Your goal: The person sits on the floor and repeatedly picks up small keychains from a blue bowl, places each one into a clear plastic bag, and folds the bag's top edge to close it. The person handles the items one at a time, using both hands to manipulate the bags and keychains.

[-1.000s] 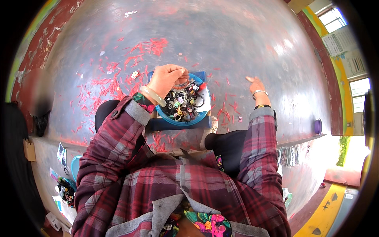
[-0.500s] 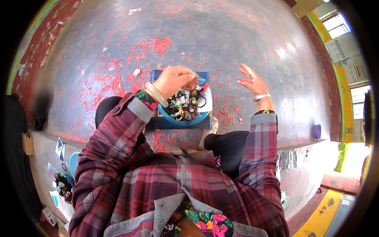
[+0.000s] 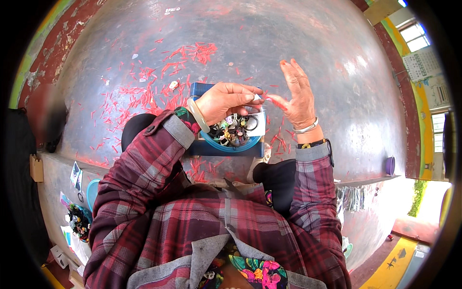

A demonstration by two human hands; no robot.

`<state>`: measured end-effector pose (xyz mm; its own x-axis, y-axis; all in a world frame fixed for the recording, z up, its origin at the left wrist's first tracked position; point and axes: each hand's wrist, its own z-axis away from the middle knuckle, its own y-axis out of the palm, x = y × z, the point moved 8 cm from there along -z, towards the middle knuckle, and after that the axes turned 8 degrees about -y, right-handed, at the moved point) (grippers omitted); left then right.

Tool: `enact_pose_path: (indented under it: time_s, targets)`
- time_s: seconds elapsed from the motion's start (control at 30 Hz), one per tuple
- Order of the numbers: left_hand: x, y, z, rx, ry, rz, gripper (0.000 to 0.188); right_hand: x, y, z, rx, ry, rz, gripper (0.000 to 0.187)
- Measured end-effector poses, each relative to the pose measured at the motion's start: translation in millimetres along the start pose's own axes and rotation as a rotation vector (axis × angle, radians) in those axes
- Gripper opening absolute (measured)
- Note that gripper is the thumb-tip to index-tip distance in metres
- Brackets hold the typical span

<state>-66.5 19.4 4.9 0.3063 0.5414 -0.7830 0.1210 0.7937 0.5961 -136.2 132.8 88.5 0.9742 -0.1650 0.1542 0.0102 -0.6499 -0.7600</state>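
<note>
My left hand is closed in a pinch above a blue basin. Something small and pale shows at its fingertips, too small to make out. Opposite it, my right hand is open, fingers pointing up and apart. Its thumb, reddish at the tip, reaches toward the left fingertips; whether they touch is unclear. Below the left hand, the basin holds several dark hair ties with coloured ornaments. A white card lies at the basin's right side. The basin rests on a blue stool, partly hidden by my left hand.
Red strips lie scattered over the grey floor, mostly to the left and ahead. At lower left are more dark ornamented ties and another blue basin. A purple container stands at the right. My knees flank the stool.
My right hand has moved inward, its thumb now close to the left fingertips. My left hand has turned, its fingers now stretching further right. The view has shifted slightly.
</note>
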Motion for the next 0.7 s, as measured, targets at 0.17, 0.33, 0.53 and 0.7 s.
enact_pose_path:
  time_s: [0.17,0.33,0.53,0.7]
  targets:
    - [3,0,-1,0.015,0.002,0.006,0.03,5,2,0,0.032,-0.027,0.053,0.076]
    - [3,-2,0,0.002,-0.003,-0.034,0.028,4,4,1,0.042,-0.041,0.076,0.073]
    - [-7,0,5,-0.016,0.024,-0.031,0.025,-56,-1,27,0.028,0.283,-0.013,0.044]
    - [-10,-3,6,-0.027,0.019,-0.005,0.023,-80,9,56,0.031,0.763,-0.882,0.024]
